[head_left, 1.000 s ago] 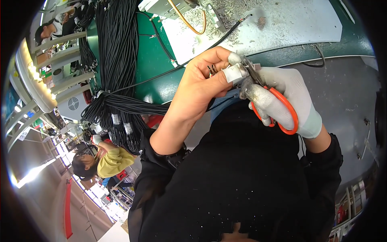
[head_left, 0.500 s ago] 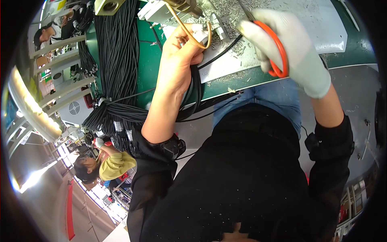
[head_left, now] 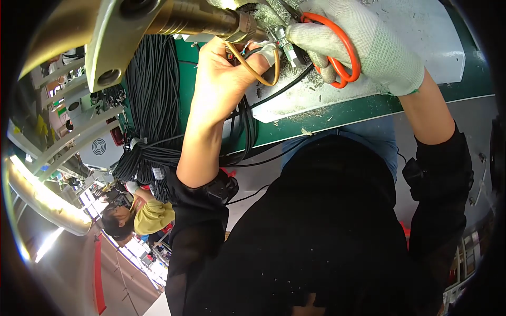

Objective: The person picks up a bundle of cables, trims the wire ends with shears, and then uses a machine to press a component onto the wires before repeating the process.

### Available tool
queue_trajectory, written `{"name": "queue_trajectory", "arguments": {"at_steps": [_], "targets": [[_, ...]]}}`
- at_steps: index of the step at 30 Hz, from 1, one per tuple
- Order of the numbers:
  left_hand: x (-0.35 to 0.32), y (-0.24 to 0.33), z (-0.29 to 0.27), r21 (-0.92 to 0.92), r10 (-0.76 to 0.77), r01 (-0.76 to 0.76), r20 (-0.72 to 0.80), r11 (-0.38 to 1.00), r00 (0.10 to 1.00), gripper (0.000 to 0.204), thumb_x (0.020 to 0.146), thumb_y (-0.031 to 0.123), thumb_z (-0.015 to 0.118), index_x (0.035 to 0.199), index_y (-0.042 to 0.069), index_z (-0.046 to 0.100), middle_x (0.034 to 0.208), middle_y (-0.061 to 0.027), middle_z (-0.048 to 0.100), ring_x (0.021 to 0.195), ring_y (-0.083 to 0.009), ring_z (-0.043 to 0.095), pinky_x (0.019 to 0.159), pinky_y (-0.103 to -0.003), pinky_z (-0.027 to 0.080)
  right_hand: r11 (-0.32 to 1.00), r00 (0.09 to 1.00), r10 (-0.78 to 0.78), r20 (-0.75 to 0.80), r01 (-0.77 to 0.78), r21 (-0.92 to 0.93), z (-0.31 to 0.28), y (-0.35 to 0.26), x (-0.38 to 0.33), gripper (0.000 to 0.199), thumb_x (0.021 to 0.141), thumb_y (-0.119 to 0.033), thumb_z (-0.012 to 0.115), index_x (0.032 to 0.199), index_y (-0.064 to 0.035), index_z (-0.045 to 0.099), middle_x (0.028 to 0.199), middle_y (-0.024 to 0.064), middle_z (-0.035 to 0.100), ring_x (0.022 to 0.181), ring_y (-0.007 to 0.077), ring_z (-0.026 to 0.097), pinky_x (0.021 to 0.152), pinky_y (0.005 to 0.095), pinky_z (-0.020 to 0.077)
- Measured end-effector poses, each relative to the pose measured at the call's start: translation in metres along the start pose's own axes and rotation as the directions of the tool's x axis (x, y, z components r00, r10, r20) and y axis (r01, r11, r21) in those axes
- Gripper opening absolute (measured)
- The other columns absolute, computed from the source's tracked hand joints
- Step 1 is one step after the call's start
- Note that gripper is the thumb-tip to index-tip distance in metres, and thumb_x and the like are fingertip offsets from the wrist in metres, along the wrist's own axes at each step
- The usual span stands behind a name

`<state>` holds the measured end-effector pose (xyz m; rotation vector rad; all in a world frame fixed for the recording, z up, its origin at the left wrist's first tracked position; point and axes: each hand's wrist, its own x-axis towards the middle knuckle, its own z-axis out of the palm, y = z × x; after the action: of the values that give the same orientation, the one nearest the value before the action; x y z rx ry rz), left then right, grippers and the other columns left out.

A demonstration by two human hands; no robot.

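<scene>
My bare left hand (head_left: 213,79), with pale coverings on its fingertips, is closed in a pinch on the end of a black cable (head_left: 254,51), beneath a brass-coloured nozzle (head_left: 243,27). A tan loop of tubing (head_left: 246,68) hangs in front of those fingers. My right hand (head_left: 377,50) wears a pale knit glove and is closed on red-handled scissors (head_left: 352,50). The blades point up and left, close to a small metal fixture (head_left: 291,51). Another stretch of black cable (head_left: 282,93) slants below the fixture. The exact grip at the left fingertips is partly hidden.
Thick black cable bundles (head_left: 153,89) lie on the green table (head_left: 337,116) at left. Metal clippings litter a white board (head_left: 421,47). A large metal bracket (head_left: 108,52) juts in at upper left. A person in yellow (head_left: 154,217) works farther off at left.
My right hand has brought the scissors leftward, close to the fixture and my left hand. The bracket and nozzle loom larger as the view shifts. My left hand keeps its pinch.
</scene>
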<state>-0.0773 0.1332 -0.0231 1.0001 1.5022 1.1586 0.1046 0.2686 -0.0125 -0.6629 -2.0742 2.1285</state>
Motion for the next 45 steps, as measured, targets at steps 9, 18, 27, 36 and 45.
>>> {"name": "queue_trajectory", "arguments": {"at_steps": [9, 18, 27, 36, 45], "targets": [[-0.015, 0.001, 0.023, 0.187, 0.156, -0.122, -0.178, 0.975, 0.972, 0.024, 0.078, 0.008, 0.076, 0.092, 0.0, 0.058, 0.079, 0.0005, 0.062, 0.07, -0.0037, 0.054, 0.064, -0.02, 0.046, 0.543, 0.577, -0.816, 0.029, 0.784, -0.302, 0.0, 0.026, 0.02, 0.038, 0.088, -0.023, 0.056, 0.059, 0.0001, 0.062, 0.049, 0.0079, 0.058, 0.041, 0.0144, 0.055, 0.042, 0.027, 0.0416], [-0.015, 0.009, 0.02, 0.267, 0.065, -0.019, -0.166, 0.963, 0.984, 0.022, 0.079, 0.007, 0.072, 0.095, -0.001, 0.06, 0.08, -0.0008, 0.062, 0.07, -0.0046, 0.053, 0.065, -0.021, 0.046, 0.998, 0.998, -0.055, 0.001, 0.055, 0.026, 0.003, 0.002, -0.011, 0.03, 0.091, -0.017, 0.053, 0.065, -0.0032, 0.061, 0.051, 0.0068, 0.058, 0.041, 0.0147, 0.055, 0.041, 0.0265, 0.0408], [-0.011, 0.007, 0.01, 0.26, 0.168, -0.151, -0.045, 0.954, 0.985, 0.022, 0.082, 0.014, 0.071, 0.096, -0.001, 0.062, 0.082, -0.0006, 0.062, 0.073, -0.0068, 0.054, 0.067, -0.022, 0.046, 0.996, 1.0, 0.004, 0.02, -0.005, 0.086, 0.007, -0.002, -0.003, 0.036, 0.088, -0.021, 0.056, 0.06, 0.0007, 0.064, 0.051, 0.0084, 0.061, 0.041, 0.0127, 0.055, 0.041, 0.0251, 0.0412], [-0.018, 0.005, 0.002, 0.341, 0.076, -0.054, -0.051, 0.939, 0.996, 0.017, 0.083, 0.012, 0.069, 0.094, 0.001, 0.062, 0.084, -0.0012, 0.062, 0.071, -0.0058, 0.053, 0.064, -0.021, 0.044, 0.99, 1.0, -0.009, -0.026, 0.012, 0.138, 0.011, -0.007, -0.008, 0.036, 0.087, -0.021, 0.059, 0.061, 0.0037, 0.064, 0.052, 0.0098, 0.061, 0.041, 0.0138, 0.056, 0.041, 0.0258, 0.0426], [-0.047, -0.006, 0.002, -0.293, -0.061, 0.001, -0.194, 0.956, 0.979, 0.021, 0.097, 0.013, 0.05, 0.115, 0.002, 0.051, 0.083, -0.0052, 0.059, 0.066, -0.0094, 0.05, 0.053, -0.022, 0.038, 0.996, 0.994, -0.067, -0.091, 0.073, 0.059, 0.02, 0.001, -0.033, 0.035, 0.09, -0.027, 0.059, 0.067, 0.0, 0.056, 0.054, 0.005, 0.054, 0.042, 0.0111, 0.051, 0.044, 0.0245, 0.0406]]}}
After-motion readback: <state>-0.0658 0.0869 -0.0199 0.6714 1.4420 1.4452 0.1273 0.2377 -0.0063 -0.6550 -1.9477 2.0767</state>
